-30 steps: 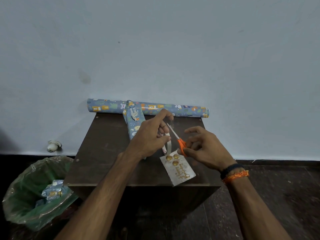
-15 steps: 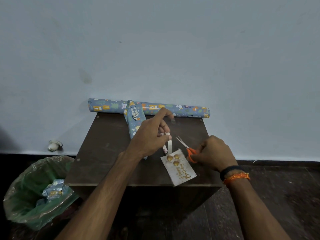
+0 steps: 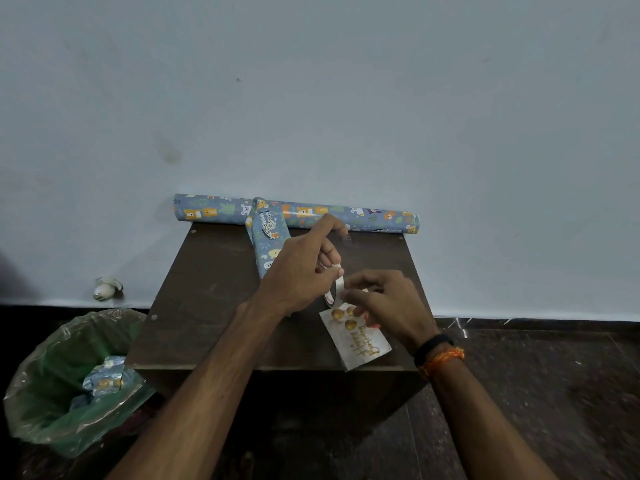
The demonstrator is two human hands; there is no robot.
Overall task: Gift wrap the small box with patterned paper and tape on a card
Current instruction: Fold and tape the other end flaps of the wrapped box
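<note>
Box (image 3: 268, 242) at frame centre is already wrapped; card (image 3: 356, 341) remains untaped. Left hand (image 3: 301, 271) grips tape roll (image 3: 335, 289); right hand (image 3: 391, 306) pinches its end.

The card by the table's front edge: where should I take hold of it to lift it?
Pinch the card at its near corner, coming from the front: that corner seems to overhang the table edge, and the far end lies under the right hand and tape roll.
</note>
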